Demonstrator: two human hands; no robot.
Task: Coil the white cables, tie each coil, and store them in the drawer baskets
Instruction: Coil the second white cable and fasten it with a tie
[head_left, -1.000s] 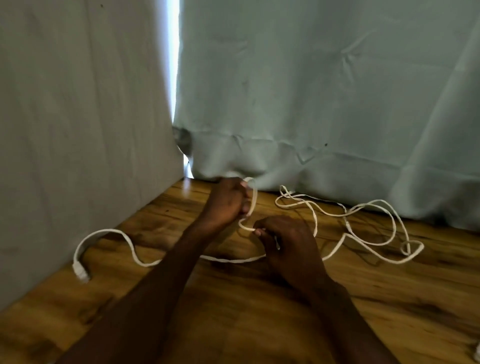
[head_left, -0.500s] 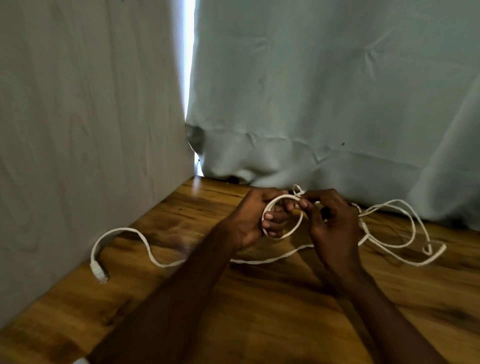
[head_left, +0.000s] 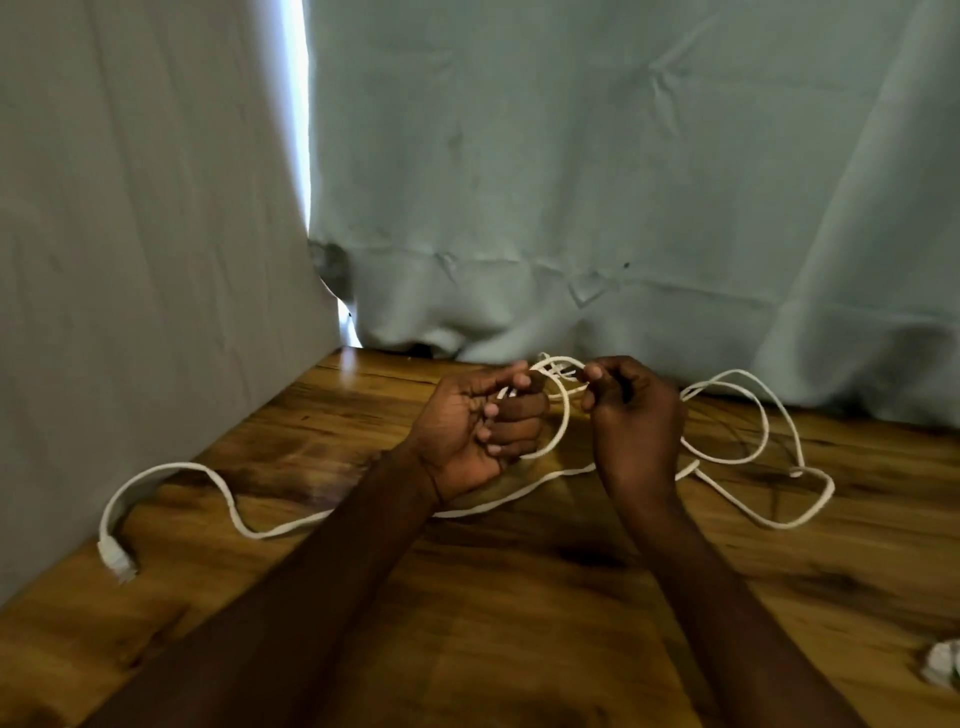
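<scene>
The left hand (head_left: 475, 434) is curling its fingers (head_left: 511, 415) around a small loop of the white cable (head_left: 563, 423), holding the loop tight in the fist. The right hand (head_left: 631, 410) is pinching the same cable at the top of the loop, just beside the left hand, with its fingers bent in. The rest of the cable is lying on the wooden table (head_left: 519, 597). One part is running out to the left and ending in a white plug (head_left: 115, 560) that is sitting near the grey cloth (head_left: 145, 260) on that side. Another part is lying in loose, messy loops to the right of the hands, close to the pale green cloth (head_left: 597, 182) hanging behind the table. A small white thing (head_left: 943, 674) is peeking in at the right edge of the table, too blurry to tell what it is. No words or labels are showing on anything.
</scene>
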